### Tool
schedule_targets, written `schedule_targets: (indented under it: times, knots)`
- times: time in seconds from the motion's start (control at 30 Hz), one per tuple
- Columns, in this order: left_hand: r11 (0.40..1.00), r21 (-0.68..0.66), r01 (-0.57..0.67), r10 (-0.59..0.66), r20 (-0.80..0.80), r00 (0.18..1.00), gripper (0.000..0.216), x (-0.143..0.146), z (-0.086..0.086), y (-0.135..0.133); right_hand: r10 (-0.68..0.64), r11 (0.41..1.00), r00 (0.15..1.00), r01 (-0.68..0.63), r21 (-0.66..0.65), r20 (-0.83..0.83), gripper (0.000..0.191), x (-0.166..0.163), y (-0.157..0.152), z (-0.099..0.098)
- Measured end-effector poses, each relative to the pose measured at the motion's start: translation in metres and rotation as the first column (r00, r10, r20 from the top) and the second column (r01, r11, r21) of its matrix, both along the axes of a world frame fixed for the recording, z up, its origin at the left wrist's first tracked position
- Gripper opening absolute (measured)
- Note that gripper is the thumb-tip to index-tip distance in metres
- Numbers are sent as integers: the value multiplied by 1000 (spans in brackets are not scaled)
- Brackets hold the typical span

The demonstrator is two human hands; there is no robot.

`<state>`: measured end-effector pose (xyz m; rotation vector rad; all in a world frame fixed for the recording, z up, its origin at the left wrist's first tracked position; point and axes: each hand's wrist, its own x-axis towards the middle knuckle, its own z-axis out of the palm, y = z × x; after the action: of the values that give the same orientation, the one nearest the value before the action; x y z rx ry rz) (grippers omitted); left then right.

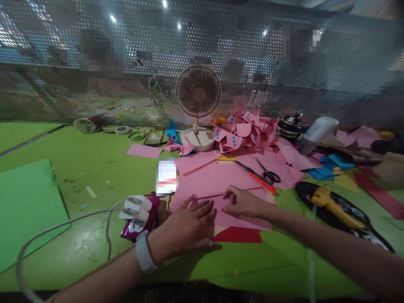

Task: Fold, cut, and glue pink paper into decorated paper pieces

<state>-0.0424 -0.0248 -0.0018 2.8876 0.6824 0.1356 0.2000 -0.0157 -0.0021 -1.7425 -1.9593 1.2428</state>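
My left hand [189,225], with a pale watch band on its wrist, lies flat with fingers stretched over a sheet of pink paper [221,219]. My right hand [241,202] is on the same sheet, its fingers curled in and its thumb low at the paper; the fingertips are partly hidden. A fold or edge runs across the sheet between the hands. More pink paper [202,179] lies beneath and beyond. A red sheet [241,235] sticks out on the near side. Past my right hand are an orange-red cutter [261,182] and black-handled scissors [272,176].
A small fan [198,90] stands at the back beside a pile of folded pink paper pieces [244,130]. Left are a purple power strip [139,223] with white plugs, a lit phone [166,177] and green sheets [28,210]. Right, a yellow glue gun [337,206] rests on a black tray.
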Motion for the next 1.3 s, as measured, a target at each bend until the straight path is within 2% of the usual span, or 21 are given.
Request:
schedule_targets:
  times: [0.1,0.17,0.57,0.73,0.97,1.1,1.2,1.27,1.3]
  knots:
    - [1000,-17,3,-3,-13,1000,74,0,1,0,-15,997,988,2,79,156,46,-6,0,3]
    - [1000,-19,3,-4,-23,1000,74,0,2,0,-2,997,986,-12,83,169,47,-8,0,5]
    - [1000,21,9,-9,-10,1000,72,-2,-1,2,52,991,984,-72,-110,-169,37,10,14,-6]
    - [1000,3,20,-20,-63,998,75,-1,5,1,25,989,982,-51,-137,-186,36,10,11,0]
    - [999,40,20,-17,-73,997,74,-2,3,2,58,992,987,-74,-105,-150,32,10,9,8]
    - [999,38,14,-10,-80,997,74,-1,9,0,63,991,980,-85,-105,-191,32,11,8,7]
    - [1000,13,-27,28,-49,998,65,8,21,-3,36,989,971,-68,-129,-235,32,11,8,5]
    - [993,-5,-119,119,-33,992,48,20,29,-4,24,988,968,-60,-140,-250,33,11,8,2]
    - [978,1,-206,206,-28,978,44,26,32,-4,22,988,966,-61,-143,-259,33,11,8,0]
